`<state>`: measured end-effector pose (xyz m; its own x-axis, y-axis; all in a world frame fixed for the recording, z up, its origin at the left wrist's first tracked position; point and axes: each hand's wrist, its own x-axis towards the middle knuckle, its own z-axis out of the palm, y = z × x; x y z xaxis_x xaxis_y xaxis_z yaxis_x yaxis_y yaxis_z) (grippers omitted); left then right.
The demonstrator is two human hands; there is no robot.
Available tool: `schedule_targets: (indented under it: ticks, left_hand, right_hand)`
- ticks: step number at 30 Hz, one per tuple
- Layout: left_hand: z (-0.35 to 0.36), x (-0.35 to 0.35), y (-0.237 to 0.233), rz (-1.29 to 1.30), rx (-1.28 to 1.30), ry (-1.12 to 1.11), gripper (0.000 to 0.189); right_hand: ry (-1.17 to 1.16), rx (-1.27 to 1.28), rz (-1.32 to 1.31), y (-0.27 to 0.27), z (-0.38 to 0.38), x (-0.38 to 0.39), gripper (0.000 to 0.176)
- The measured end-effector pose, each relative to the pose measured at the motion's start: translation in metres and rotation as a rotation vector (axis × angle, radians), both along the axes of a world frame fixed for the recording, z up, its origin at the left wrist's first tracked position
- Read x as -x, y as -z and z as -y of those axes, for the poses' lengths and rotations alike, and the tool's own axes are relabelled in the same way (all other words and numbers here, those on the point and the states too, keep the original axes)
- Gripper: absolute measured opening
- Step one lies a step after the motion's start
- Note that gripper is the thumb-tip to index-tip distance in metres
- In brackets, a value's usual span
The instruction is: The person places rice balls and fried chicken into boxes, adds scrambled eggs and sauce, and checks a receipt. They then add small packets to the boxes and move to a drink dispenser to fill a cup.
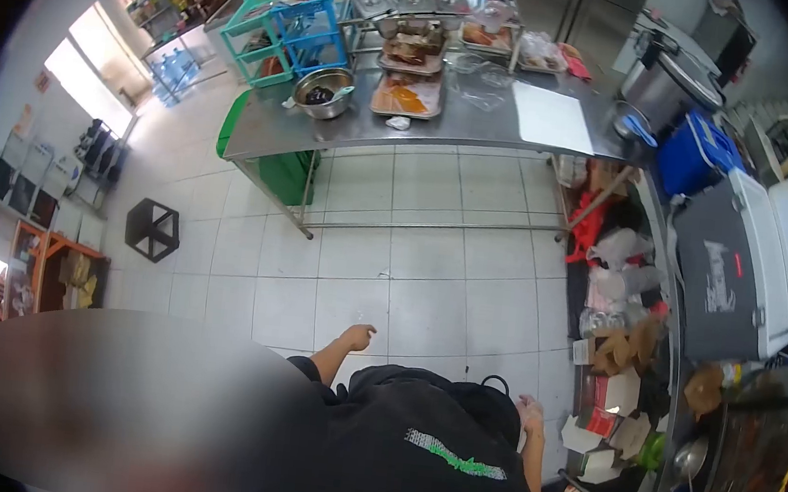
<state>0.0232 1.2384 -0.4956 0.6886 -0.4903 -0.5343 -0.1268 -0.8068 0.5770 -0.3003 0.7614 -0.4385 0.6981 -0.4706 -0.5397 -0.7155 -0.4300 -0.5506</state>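
My left hand (359, 338) hangs in front of my body over the tiled floor (347, 241), fingers curled in, with nothing visible in it. My right hand (531, 414) is low at my right side, its fingers loosely apart and holding nothing I can see. It is nearest to opened white-and-red cardboard boxes (603, 420) under the right-hand counter, without touching them. A black shirt (395, 436) with a white and green print fills the lower middle. Ahead, out of reach of both hands, stands a steel table (481, 133).
The table carries food trays (407, 95), a metal bowl (323, 92), a white board (551, 117) and blue baskets (316, 25). A green bin (282, 174) stands beneath it. A black stool (153, 229) is at left. An opened grey cool box (724, 268) sits on the right. A blurred patch covers the lower left.
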Motion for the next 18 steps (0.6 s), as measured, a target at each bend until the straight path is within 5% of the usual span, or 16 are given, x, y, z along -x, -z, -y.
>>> schedule_targets:
  ticks: [3,7,10,14,18]
  left_hand:
    - [0.026,-0.033,-0.002,0.077,0.106,-0.155,0.032]
    - [0.084,-0.081,-0.054,0.019,0.32,-0.386,0.03]
    - [0.124,-0.133,-0.072,0.23,0.55,-0.438,0.023]
    - [0.171,-0.25,-0.198,0.693,0.495,-0.489,0.017]
    - [0.189,-0.403,-0.236,1.026,0.418,-0.385,0.016]
  right_hand:
    - [-0.027,-0.019,-0.045,-0.077,0.008,-0.105,0.039]
    - [-0.149,0.104,-0.085,-0.078,0.054,-0.194,0.039]
    - [-0.21,0.106,-0.08,-0.067,0.086,-0.272,0.039]
    - [-0.501,0.167,-0.153,-0.031,0.115,-0.378,0.039]
    - [-0.723,0.218,0.013,-0.043,0.11,-0.498,0.039]
